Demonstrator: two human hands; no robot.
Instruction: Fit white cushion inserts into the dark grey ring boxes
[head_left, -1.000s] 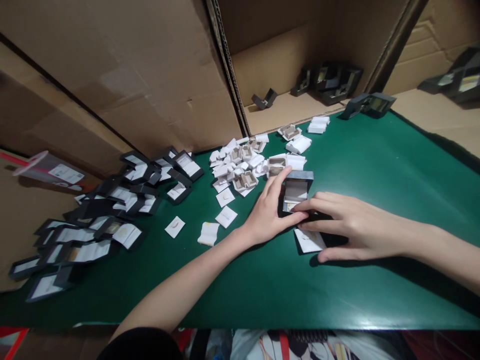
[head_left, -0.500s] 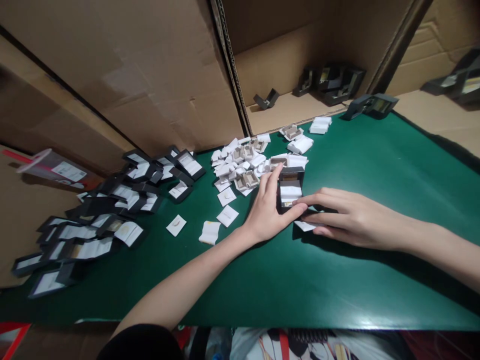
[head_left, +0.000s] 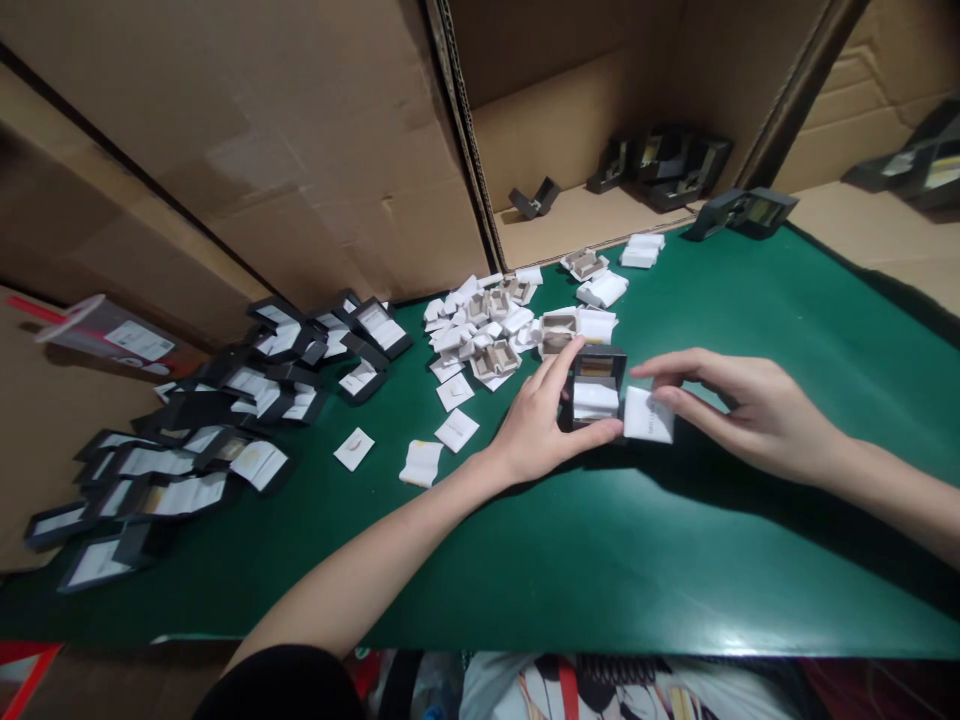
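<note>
My left hand (head_left: 532, 425) is wrapped round a small black jewelry box (head_left: 598, 385), which stands with its lid up on the green table. A white insert shows inside the box. Just right of it, my right hand (head_left: 750, 410) pinches a square white card (head_left: 648, 416) with faint print on it. Behind the left hand lies a heap of white folded card inserts (head_left: 480, 325), some showing grey-brown undersides. Loose white cards (head_left: 457, 431) lie left of that hand, and one small card (head_left: 354, 449) bears a thin curved mark.
Many open black boxes with white inserts (head_left: 259, 395) crowd the table's left side. Beside them a lidded plastic cup (head_left: 124, 335) leans by the cardboard. Cardboard walls (head_left: 337, 150) rise behind; more black boxes (head_left: 675, 165) sit in a carton at the back right.
My right hand has drawn back from the box and lifted, now with the white card in its pinch. The box has shifted slightly right with my left hand.
</note>
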